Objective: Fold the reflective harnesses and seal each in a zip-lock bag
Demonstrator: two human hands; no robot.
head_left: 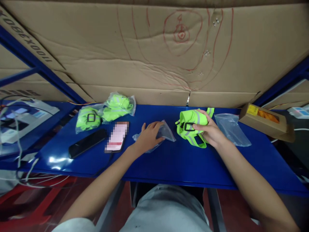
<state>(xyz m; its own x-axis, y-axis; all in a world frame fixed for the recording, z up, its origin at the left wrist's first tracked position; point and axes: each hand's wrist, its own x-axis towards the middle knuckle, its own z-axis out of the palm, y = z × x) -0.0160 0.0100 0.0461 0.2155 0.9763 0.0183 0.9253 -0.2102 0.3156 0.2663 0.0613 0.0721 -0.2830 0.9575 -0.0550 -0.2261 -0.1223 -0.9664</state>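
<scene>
My right hand grips a rolled-up fluorescent yellow-green reflective vest with silver strips and a black buckle, held above the blue table. Loose strap ends hang from the bundle. Over a clear plastic zip bag rests my left hand, palm down, fingers apart and slightly bent; the bag lies partly hidden beneath it. Another clear plastic bag lies flat to the right of my right hand.
Two bagged yellow-green bundles, one in front and one behind, sit at the back left. Nearer are a phone and a black elongated case. An open cardboard box stands right. Cardboard sheeting walls the back; cables hang left.
</scene>
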